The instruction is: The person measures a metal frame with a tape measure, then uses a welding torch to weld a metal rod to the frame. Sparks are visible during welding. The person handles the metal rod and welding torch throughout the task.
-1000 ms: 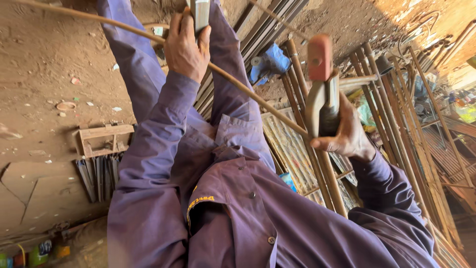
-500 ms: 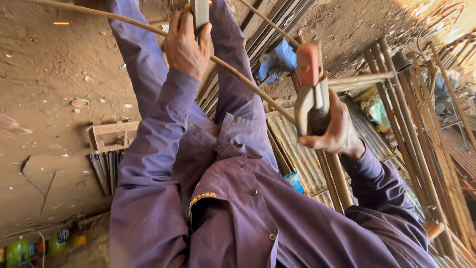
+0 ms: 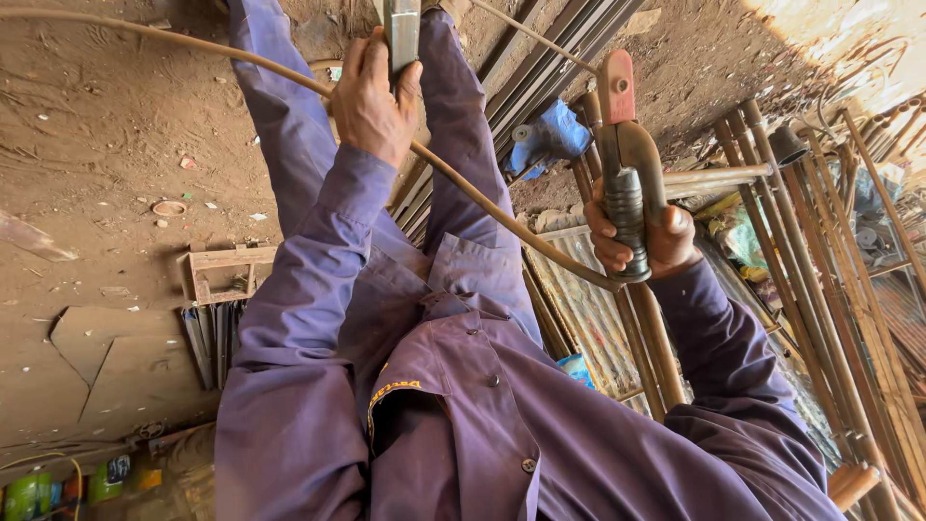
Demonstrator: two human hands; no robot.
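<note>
I wear purple coveralls (image 3: 463, 405), and my legs stretch away over a dirt floor. My left hand (image 3: 371, 101) grips a grey flat metal bar (image 3: 401, 34) that runs out of the top of the view. My right hand (image 3: 666, 241) is closed around the ribbed black grip of a welding electrode holder (image 3: 632, 154) with a red tip, held upright. A brown cable (image 3: 482, 198) runs from the holder's base under my left hand and off to the upper left. No electrode is visible in the holder's jaws.
Long rusty steel rods and tubes (image 3: 820, 251) lie along the right side, over a corrugated sheet (image 3: 579, 289). A blue crumpled object (image 3: 550, 135) sits among them. A small wooden frame (image 3: 227, 275) rests on the dirt at left. Coloured containers (image 3: 29, 492) stand at the bottom left.
My right hand has shifted the electrode holder slightly and turned it more upright. My left hand keeps its grip on the metal bar in nearly the same place.
</note>
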